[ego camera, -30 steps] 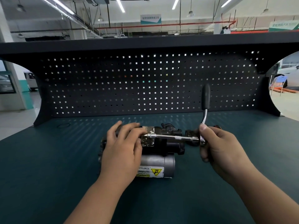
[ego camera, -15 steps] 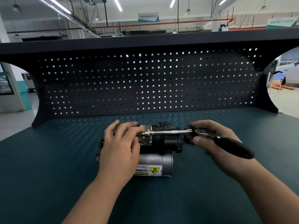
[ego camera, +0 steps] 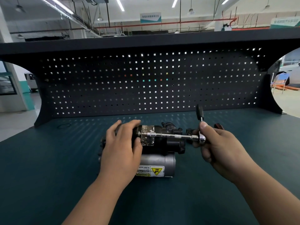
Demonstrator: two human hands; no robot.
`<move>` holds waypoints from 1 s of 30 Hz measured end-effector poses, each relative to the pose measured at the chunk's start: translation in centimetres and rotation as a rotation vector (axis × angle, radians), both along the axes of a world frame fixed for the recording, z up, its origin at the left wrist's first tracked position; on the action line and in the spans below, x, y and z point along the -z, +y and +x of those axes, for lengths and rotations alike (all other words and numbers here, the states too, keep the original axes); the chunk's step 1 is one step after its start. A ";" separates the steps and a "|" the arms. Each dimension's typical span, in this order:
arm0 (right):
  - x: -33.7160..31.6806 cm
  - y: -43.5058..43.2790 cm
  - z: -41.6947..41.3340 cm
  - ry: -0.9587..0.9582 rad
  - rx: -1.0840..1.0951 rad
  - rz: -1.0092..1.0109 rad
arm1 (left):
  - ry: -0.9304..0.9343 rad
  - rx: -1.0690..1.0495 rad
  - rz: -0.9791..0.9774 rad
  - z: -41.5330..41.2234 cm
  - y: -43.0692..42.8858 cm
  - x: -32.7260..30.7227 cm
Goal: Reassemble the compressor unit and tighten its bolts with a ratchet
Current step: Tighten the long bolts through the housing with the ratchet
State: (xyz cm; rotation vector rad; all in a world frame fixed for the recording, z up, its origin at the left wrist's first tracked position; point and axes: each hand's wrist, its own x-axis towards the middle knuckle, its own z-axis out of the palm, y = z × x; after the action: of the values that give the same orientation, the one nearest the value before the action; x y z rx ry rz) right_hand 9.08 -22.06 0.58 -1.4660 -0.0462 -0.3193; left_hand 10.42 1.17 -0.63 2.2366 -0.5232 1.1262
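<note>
The compressor unit (ego camera: pixel 164 144) (black ribbed body, smooth grey cylinder, 1 yellow warning label) lies mid-frame on the teal table (ego camera: pixel 48 159). The chrome ratchet (ego camera: pixel 201 138) has swung its black handle from lower right to upright, so I judge 1 tightening stroke is under way. Of the hands, the left hand (ego camera: pixel 120 148) clasps the unit's end and the right hand (ego camera: pixel 219 148) grips the ratchet head.

Teal bench (ego camera: pixel 48 168) bears the compressor unit (ego camera: pixel 162 160) and, perhaps, a thin ring (ego camera: pixel 64 126).

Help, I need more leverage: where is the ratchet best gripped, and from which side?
Probably the ratchet by its black handle, from the right. It stands upright and bare above the right hand, which pinches it low; the extension bar runs left into the compressor.
</note>
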 end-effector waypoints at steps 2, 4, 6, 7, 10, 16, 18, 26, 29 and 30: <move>0.2 0.1 0.0 0.025 -0.020 -0.004 | 0.010 0.007 0.010 0.1 0.1 0.0; 0.3 0.1 0.0 0.006 -0.035 0.007 | 0.022 0.006 0.016 0.2 0.2 0.1; 0.3 0.0 0.0 -0.036 -0.034 0.029 | 0.017 0.002 0.023 0.3 0.3 0.2; 0.2 0.0 0.0 -0.062 -0.028 0.039 | 0.018 -0.002 0.022 0.3 0.3 0.3; 0.2 -0.2 -0.1 -0.152 -0.040 0.016 | 0.023 -0.019 0.006 0.5 0.3 0.3; 0.2 -1.1 -0.2 -0.292 -0.021 -0.205 | 0.032 -0.025 -0.011 0.6 0.3 0.3; 0.2 -1.3 -0.4 -0.348 0.008 -0.336 | 0.035 -0.019 -0.018 0.6 0.3 0.3; 0.0 -1.3 -0.7 -0.391 -0.013 -0.348 | 0.064 0.009 -0.039 0.2 0.4 -0.2; -0.3 -1.2 -1.2 -0.391 0.008 -0.454 | 0.074 -0.003 -0.045 0.2 0.3 -0.2; -0.4 -1.0 -1.3 -0.408 0.023 -0.527 | 0.077 -0.005 -0.050 0.2 0.3 -0.1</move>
State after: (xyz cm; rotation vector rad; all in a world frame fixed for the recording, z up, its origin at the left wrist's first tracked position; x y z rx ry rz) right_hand 7.77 -23.09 0.96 -1.8992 -0.4724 -0.6577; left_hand 10.62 1.43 -0.52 2.2294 -0.4527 1.0403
